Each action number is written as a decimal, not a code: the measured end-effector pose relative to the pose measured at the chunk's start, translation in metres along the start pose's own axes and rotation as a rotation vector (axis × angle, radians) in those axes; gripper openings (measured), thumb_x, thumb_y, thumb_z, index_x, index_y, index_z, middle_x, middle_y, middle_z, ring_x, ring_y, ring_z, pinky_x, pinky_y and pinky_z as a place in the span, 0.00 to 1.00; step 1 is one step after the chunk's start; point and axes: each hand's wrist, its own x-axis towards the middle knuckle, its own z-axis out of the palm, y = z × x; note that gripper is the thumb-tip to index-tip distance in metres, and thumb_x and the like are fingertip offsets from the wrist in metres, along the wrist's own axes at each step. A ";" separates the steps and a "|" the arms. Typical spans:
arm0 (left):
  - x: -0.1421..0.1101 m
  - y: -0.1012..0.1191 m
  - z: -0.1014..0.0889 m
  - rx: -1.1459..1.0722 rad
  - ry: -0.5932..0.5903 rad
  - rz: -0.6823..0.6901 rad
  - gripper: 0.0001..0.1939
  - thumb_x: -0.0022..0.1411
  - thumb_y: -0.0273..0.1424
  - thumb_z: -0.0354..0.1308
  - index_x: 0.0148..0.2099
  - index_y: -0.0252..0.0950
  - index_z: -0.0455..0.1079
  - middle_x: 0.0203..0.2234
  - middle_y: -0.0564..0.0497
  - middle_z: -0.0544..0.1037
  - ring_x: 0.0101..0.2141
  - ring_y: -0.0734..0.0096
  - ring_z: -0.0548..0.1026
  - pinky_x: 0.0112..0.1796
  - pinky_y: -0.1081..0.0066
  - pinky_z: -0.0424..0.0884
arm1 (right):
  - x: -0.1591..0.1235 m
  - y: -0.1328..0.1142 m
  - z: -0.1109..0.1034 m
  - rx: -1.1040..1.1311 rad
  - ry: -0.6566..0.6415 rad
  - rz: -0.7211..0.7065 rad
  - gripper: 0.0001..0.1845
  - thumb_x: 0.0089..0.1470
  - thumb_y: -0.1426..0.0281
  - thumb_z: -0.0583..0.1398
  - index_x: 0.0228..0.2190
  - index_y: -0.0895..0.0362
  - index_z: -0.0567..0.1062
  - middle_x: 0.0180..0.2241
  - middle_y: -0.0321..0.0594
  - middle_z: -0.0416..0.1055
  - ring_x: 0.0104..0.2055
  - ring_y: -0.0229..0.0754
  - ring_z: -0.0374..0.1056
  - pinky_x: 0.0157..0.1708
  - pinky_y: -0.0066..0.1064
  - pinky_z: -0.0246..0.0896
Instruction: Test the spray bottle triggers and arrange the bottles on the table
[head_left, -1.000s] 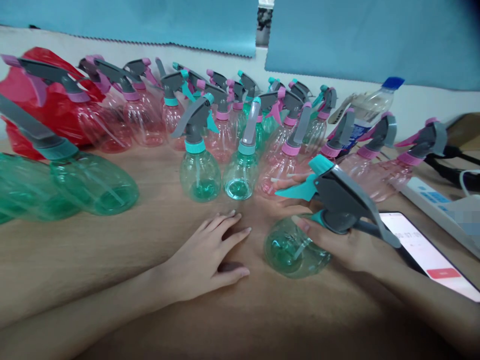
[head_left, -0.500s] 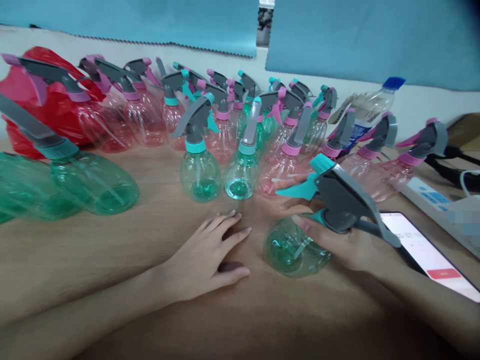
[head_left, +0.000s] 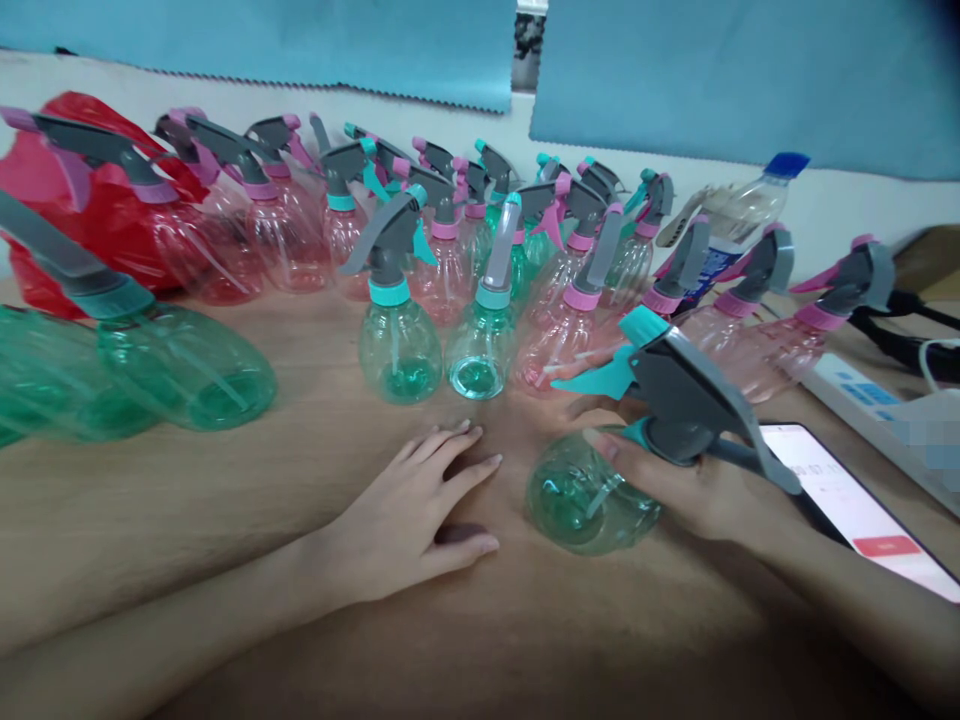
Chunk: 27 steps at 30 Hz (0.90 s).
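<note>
Green spray bottle [head_left: 574, 500] in right hand [head_left: 694, 495], near left hand [head_left: 409, 515]

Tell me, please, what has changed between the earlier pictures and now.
Nothing visibly moved and nothing was taken or released. The right hand still holds the green spray bottle; the left hand still rests on the table; the other spray bottles stayed put. The smartphone shows digits too blurred to compare.

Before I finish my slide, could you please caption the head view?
Right hand grips a green spray bottle; left hand rests on the table.
</note>
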 end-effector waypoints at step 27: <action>0.000 -0.004 0.002 0.033 0.004 0.022 0.31 0.64 0.49 0.51 0.64 0.37 0.58 0.62 0.40 0.58 0.60 0.48 0.55 0.56 0.50 0.55 | -0.002 0.007 0.005 0.219 -0.050 -0.064 0.10 0.46 0.72 0.57 0.32 0.50 0.74 0.37 0.38 0.76 0.37 0.43 0.74 0.33 0.32 0.74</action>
